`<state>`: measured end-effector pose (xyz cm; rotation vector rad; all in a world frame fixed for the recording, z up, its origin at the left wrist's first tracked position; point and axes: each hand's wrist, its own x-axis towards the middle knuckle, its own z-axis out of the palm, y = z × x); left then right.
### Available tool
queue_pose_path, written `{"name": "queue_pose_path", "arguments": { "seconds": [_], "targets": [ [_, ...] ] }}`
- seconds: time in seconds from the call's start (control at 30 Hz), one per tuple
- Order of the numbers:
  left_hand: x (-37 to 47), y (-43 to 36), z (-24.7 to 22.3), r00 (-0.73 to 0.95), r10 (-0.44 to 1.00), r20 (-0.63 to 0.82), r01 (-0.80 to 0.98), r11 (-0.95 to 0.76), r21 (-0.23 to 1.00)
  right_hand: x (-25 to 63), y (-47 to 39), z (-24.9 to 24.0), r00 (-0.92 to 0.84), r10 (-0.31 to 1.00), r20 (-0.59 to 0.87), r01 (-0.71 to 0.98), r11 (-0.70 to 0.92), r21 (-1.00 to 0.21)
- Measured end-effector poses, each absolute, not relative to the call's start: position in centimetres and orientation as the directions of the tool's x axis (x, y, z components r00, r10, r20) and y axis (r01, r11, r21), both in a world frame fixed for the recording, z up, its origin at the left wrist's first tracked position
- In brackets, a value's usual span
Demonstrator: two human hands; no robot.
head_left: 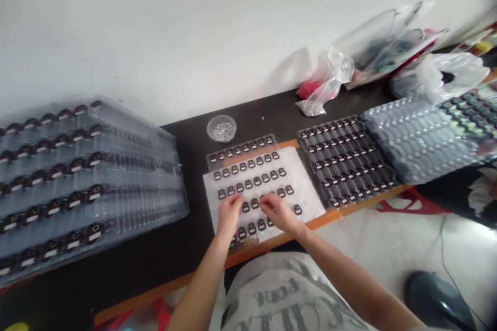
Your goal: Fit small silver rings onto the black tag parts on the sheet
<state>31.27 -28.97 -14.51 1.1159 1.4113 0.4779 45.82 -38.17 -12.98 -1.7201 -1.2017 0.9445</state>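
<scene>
A clear plastic tray (229,165) lies in front of me, mostly over white paper (310,194), with rows of small black pieces (248,184) bearing white labels. My left hand (230,212) is over the left part of a lower row, its fingers pinched together beside one black piece. To its right my right hand (280,212) hovers over the same row, thumb and fingers drawn together. Anything in either pinch is too small to make out. The right hand hides a few of the pieces below it.
At the left rises a tall stack of filled clear trays (143,181). A round dish of tiny silvery bits (222,128) stands behind my tray. Another filled tray (345,160) and stacked trays (415,139) are at the right. Plastic bags (330,80) sit near the wall.
</scene>
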Motion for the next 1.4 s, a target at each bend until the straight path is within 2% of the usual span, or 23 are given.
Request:
{"name": "queue_pose_path", "arguments": {
  "seconds": [0.07, 0.17, 0.27, 0.37, 0.5, 1.1, 1.3, 1.4],
  "targets": [
    [31.0, -27.2, -15.6, 0.21, 0.899, -0.384, 0.529, 0.226, 0.818, 46.2, -38.7, -13.5, 0.277, 0.951, -0.14, 0.346, -0.234, -0.909],
    [30.8, -25.3, -16.4, 0.358, 0.891, -0.279, 0.734, -0.085, 0.674, 46.6, -39.3, -13.9, 0.298, 0.941, -0.162, 0.339, -0.263, -0.903],
    [31.2, -24.5, -16.5, 0.458, 0.863, -0.211, 0.808, -0.305, 0.505, 46.8, -39.8, -13.9, 0.307, 0.934, -0.181, 0.328, -0.282, -0.901],
    [31.5, -24.5, -16.5, 0.527, 0.83, -0.185, 0.811, -0.426, 0.402, 46.9, -40.0, -13.8, 0.314, 0.929, -0.195, 0.319, -0.297, -0.9],
    [31.7, -24.4, -16.7, 0.562, 0.797, -0.221, 0.809, -0.475, 0.347, 47.1, -40.3, -13.5, 0.312, 0.924, -0.221, 0.308, -0.319, -0.897],
    [31.9, -23.8, -16.7, 0.587, 0.77, -0.25, 0.8, -0.503, 0.328, 47.4, -40.8, -13.8, 0.316, 0.915, -0.251, 0.318, -0.352, -0.88],
    [31.9, -23.6, -16.6, 0.576, 0.769, -0.276, 0.806, -0.481, 0.344, 47.4, -40.9, -14.1, 0.319, 0.917, -0.238, 0.321, -0.341, -0.883],
    [31.8, -23.6, -16.6, 0.559, 0.787, -0.263, 0.803, -0.434, 0.408, 47.4, -41.0, -14.3, 0.328, 0.916, -0.23, 0.324, -0.338, -0.884]
  ]
}}
